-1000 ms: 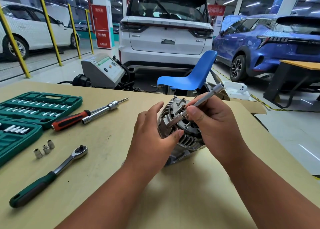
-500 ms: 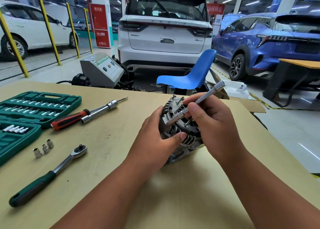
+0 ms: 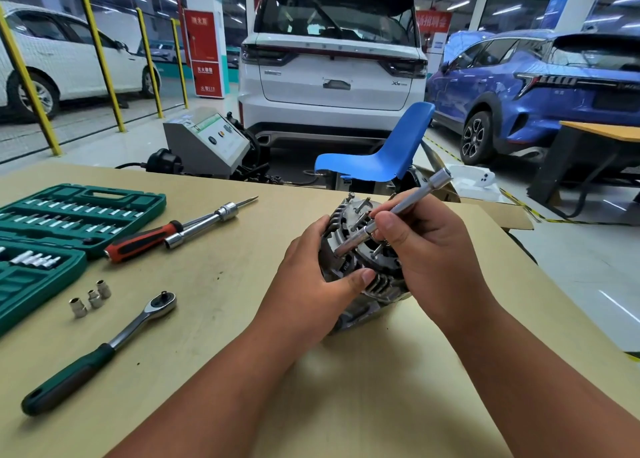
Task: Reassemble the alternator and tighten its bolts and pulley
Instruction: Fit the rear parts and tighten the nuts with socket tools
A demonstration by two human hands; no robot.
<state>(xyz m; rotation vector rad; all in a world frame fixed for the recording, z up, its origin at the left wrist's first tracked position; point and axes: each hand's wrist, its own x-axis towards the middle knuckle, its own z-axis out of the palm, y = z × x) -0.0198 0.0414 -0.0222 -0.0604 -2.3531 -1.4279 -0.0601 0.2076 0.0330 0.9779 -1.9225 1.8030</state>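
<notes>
A silver alternator [image 3: 360,270] with cooling fins stands tilted on the tan table [image 3: 221,319], its bolts sticking up from the top face. My left hand [image 3: 311,284] grips its left side, thumb across the front. My right hand [image 3: 426,250] pinches a long chrome extension bar [image 3: 405,208] between thumb and fingers. The bar slants down to the left, and its lower end sits on the alternator's left rim. Its upper socket end points up to the right, clear of my hand.
Left of the alternator lie a green-handled ratchet [image 3: 100,350], three loose sockets [image 3: 90,298], a red-handled driver [image 3: 176,231] and an open green socket case [image 3: 52,236]. A blue chair [image 3: 377,153], a grey machine [image 3: 207,142] and parked cars stand beyond the table's far edge.
My left hand's thumb has slid a little along the alternator's front and my right hand has shifted slightly with the bar. The alternator has barely moved.
</notes>
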